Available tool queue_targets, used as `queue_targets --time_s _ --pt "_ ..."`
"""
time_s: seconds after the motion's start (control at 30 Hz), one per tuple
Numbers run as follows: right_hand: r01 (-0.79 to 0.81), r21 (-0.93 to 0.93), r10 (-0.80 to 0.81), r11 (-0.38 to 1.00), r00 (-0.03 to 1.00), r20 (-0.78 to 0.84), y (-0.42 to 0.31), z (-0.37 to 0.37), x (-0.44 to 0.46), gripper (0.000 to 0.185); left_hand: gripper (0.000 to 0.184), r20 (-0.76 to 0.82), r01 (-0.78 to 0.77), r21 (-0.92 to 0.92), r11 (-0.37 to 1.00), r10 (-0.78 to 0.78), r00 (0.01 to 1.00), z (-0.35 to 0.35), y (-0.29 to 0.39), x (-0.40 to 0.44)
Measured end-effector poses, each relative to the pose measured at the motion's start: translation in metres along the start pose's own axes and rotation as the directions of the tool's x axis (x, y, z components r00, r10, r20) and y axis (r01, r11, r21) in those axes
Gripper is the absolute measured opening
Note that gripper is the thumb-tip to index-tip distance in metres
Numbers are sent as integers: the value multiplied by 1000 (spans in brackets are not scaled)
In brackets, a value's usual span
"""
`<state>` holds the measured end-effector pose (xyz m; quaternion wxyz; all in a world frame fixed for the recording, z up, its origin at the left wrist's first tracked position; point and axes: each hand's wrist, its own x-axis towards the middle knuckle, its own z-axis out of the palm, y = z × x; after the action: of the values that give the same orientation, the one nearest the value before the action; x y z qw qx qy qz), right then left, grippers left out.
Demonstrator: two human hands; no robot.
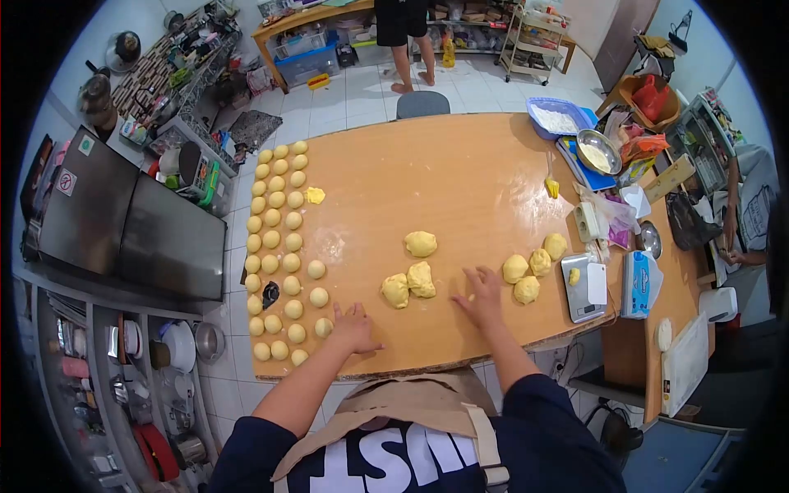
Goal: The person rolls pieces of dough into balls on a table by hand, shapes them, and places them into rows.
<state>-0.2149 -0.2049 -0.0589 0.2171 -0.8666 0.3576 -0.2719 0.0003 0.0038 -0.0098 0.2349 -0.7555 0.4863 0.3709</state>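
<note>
My left hand (356,330) rests on the wooden table with its fingers spread, its fingertips right beside a smooth dough ball (324,327) at the end of the rows. My right hand (482,297) is open over the tabletop, thumb apart from the fingers. It is between three rough dough lumps (421,280) in the middle and a group of several dough lumps (527,289) to the right. Neither hand holds anything. Rows of round yellow dough balls (293,264) line the table's left side, with a dark object (270,294) among them.
A scale (583,287) bearing a bit of dough stands at the right, near a blue tissue pack (639,283). Farther back are a blue basin of flour (537,125), a metal bowl (598,152) and a yellow brush (551,188). Two other people are nearby, behind and at right.
</note>
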Motion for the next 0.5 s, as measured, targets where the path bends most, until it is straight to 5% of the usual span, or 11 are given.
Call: queue_targets --time_s 0.1,0.17,0.23,0.33,0.4,0.5 --pt "136 -33 -126 990 967 222 -9 28 -36 34 97 -25 -18 -12 1000 18 1000 3 -3 -1" --pt "451 36 -439 892 845 304 8 14 -81 36 97 -4 -21 -3 1000 21 1000 -2 -3 -3" --pt "324 168 -365 931 839 403 64 -4 -92 42 97 -28 -17 -24 1000 16 999 -1 -6 -4" --pt "-37 -135 88 990 914 396 54 -25 -47 47 97 10 -11 -31 999 12 1000 -1 -4 0" --pt "-121 52 112 991 981 158 20 -11 -6 47 97 25 0 -8 1000 0 1000 -1 -1 2" --pt "68 -14 -62 998 971 232 -18 24 -27 47 98 15 5 9 1000 -5 1000 -1 2 0"
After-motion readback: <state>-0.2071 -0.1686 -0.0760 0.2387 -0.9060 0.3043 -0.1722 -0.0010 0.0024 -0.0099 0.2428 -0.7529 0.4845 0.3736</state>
